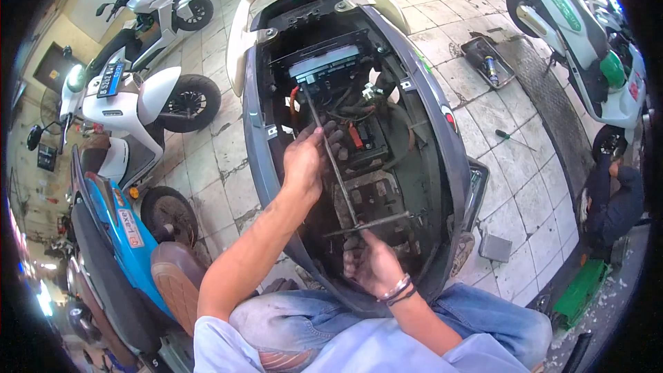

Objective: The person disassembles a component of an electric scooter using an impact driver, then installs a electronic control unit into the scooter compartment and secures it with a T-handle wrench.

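A long T-handle wrench slants across the open body of a scooter, its crossbar nearest me. The far end of its shaft reaches into the dark bay beside a silver-finned unit. My left hand is closed around the upper shaft, its darkened fingertips showing past the rod. At the crossbar junction is my right hand, fingers curled under and the index finger against the handle. Black cables, an orange connector and an orange cable lie in the bay. The contact at the wrench tip is hard to make out.
White scooters and a blue one stand at left, another white one at far right. On the tiles to the right are a tray with a can, a screwdriver and a grey box. Another person crouches there.
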Demonstrator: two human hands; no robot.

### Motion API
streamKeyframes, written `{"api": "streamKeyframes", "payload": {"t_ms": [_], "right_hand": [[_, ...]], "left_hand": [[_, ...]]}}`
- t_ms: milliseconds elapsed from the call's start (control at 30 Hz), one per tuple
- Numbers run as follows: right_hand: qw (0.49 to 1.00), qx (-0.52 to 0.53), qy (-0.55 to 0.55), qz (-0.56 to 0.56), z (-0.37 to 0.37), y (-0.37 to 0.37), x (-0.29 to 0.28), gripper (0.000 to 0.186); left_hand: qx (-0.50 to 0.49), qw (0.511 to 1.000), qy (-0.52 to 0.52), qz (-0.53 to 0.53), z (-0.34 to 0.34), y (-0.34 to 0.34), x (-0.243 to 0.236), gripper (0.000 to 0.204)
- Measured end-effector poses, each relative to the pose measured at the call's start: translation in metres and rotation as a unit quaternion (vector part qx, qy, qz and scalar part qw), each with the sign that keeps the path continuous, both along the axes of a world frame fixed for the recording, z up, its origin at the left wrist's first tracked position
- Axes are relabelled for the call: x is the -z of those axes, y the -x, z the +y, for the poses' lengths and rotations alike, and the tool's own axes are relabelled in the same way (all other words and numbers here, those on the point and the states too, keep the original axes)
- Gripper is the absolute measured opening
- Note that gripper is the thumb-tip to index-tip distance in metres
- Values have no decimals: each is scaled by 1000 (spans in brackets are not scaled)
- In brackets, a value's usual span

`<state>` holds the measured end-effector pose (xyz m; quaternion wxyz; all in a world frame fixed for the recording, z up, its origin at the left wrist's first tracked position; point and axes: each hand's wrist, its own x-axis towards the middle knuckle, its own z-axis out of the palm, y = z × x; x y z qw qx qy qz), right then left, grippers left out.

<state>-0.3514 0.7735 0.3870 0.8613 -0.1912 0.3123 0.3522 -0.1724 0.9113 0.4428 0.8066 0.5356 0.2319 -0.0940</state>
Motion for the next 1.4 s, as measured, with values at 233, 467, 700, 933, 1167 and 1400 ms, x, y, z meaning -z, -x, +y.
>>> {"api": "streamKeyframes", "payload": {"t_ms": [233, 467, 700, 933, 1167, 1400], "right_hand": [[991, 63, 98, -65, 5, -5, -12, 38], [983, 26, 166, -77, 2, 8, -18, 41], [958, 105, 215, -156, 11, -14, -37, 49], [907, 54, 345, -236, 20, -14, -19, 45], [999, -32, 9, -32, -6, -18, -29, 32], [371, 64, 766, -521, 16, -38, -31, 34]], "left_hand": [[11, 1000, -17, 7, 1, 0, 2, 30], [-40, 999, 14, -22, 6, -3, 10, 31], [-2, 999, -39, -20, -3, 5, -8, 31], [22, 998, 48, -14, 0, 4, 4, 37], [20, 999, 45, -6, 1, 6, 4, 34], [52, 998, 31, -2, 9, 2, 2, 32]]}}
